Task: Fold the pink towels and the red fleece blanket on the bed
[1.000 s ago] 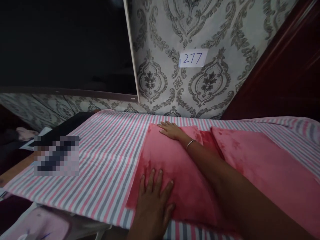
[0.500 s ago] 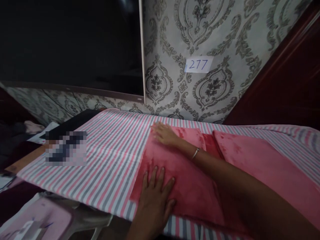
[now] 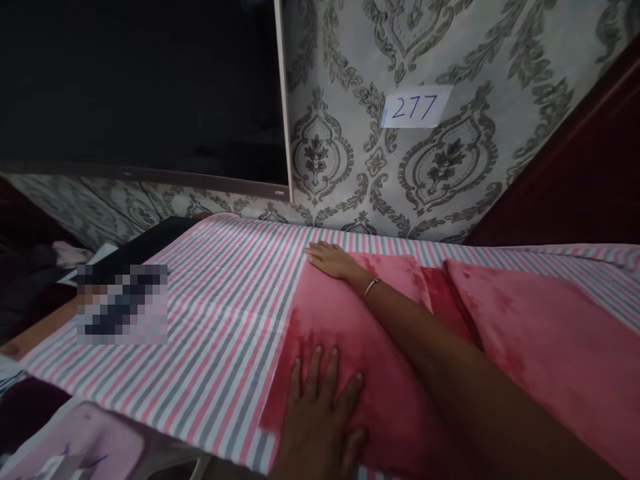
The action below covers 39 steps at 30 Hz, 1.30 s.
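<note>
A red, plush-looking cloth [image 3: 380, 413], folded and with darker brushed patches, lies flat on a striped sheet [image 3: 215, 320]. My left hand [image 3: 323, 413] rests palm down on its near left part, fingers spread. Across the cloth reaches my right arm, with a silver bracelet at the wrist. My right hand [image 3: 330, 259] lies flat at the cloth's far left corner, its fingers stretched out to the left. Further right, a second folded section [image 3: 540, 333] of the same red material lies beside it; my right forearm hides part of the join.
A large dark screen [image 3: 145, 87] hangs over the table's left side. Behind is a patterned wall with a paper label [image 3: 417, 107] reading 277. A blurred-out item [image 3: 123, 303] sits on the sheet at left, and a pink stool [image 3: 95, 433] stands below the near edge.
The view has shifted slightly closer. My right hand, smeared by motion before, now lies still and flat at the far left corner. My left hand keeps its place on the cloth.
</note>
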Available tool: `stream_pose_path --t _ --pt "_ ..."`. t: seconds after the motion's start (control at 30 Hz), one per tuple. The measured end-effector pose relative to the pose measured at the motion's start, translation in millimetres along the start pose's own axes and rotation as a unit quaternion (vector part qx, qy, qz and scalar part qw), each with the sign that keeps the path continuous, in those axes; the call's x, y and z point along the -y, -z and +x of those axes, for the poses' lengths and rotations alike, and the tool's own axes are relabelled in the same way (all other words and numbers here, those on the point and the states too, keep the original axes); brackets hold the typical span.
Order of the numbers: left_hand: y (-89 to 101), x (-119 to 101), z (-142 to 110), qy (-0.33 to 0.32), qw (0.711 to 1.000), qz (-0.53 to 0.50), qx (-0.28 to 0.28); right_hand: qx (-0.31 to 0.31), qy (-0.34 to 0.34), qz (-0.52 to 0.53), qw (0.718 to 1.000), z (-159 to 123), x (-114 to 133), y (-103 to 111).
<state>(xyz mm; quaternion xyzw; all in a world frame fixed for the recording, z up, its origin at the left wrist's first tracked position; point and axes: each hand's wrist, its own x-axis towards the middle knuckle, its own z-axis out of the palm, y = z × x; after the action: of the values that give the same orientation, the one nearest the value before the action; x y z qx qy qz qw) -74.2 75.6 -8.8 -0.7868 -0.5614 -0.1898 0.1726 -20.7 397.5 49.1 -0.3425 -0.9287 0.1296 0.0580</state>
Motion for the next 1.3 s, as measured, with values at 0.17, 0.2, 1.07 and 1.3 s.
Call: stream_pose_path --t 0.17,0.2,1.07,1.3 --pt "6.7 -1 3 0.009 1.000 -0.011 0.025 -0.016 -0.009 -0.001 1.000 -1 -4 -5" --pt "9.1 -2 3 0.015 0.999 -0.016 0.032 -0.014 -0.006 -0.003 1.000 -1 -4 -5" --pt "29.3 -13 -30 0.028 0.976 -0.092 -0.194 0.094 0.252 -0.007 0.963 -171 101 -21" --pt "18.1 -11 -35 0.034 0.983 -0.082 -0.162 0.043 0.174 -0.068 0.981 -114 53 -12"
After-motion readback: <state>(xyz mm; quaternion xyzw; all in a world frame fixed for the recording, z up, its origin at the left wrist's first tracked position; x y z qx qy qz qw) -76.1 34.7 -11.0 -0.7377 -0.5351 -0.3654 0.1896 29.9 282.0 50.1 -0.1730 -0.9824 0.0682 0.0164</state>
